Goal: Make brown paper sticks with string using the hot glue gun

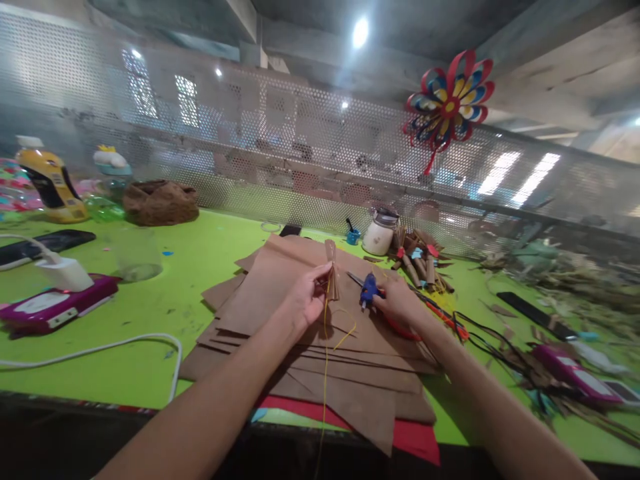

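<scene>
My left hand (311, 293) is closed in a pinch on a small brown pleated paper bundle (331, 257) above the paper stack. A thin yellow string (326, 353) hangs from the bundle, looping over the paper and down past the table's front edge. To the right, my right hand (397, 300) is closed around a blue glue gun (369, 291), its nozzle pointing down toward the paper. A metal pointed tip, apparently of scissors (355, 279), lies beside the glue gun; the rest is mostly hidden. Beneath both hands is a stack of brown paper sheets (280, 287).
Red paper (417, 440) sticks out under the stack. Behind stand a white jar (379, 233) and a pile of brown paper rolls (425, 267). Black cords (480, 340) run at right. A purple device with a charger (60, 303), clear cup (137, 260) and bottle (50, 183) stand left.
</scene>
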### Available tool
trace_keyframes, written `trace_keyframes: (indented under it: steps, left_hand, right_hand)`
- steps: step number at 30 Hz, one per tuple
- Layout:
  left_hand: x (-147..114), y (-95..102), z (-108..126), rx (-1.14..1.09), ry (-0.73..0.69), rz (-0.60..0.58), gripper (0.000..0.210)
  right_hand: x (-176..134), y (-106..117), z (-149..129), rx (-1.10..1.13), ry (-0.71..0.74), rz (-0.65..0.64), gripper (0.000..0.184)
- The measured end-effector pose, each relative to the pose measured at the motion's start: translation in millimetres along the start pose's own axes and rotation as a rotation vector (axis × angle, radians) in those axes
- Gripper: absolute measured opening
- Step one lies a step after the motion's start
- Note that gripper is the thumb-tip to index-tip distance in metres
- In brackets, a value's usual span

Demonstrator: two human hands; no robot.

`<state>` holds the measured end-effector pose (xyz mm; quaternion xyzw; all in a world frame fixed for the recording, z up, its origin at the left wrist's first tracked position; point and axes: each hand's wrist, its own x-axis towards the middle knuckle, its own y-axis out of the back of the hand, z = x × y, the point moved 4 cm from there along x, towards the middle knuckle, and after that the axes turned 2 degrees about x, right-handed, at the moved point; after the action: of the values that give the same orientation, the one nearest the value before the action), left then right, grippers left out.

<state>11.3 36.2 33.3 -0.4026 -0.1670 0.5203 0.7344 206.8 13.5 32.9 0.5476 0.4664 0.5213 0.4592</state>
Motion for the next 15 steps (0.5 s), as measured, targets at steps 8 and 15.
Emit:
trace_keyframes:
  steps: [8,15]
  left_hand:
    - [6.3,7.4,1.5,-0.027,-0.026,-0.018,0.012]
    - [7.3,9.9,2.9,-0.031,-0.054,0.026,0.013]
  right_hand:
    - [-5.5,-20.0,-4.2,-0.075,-0.074,0.043,0.033]
    - [-16.5,11.6,9.1,0.446,0.11,0.32,0.034]
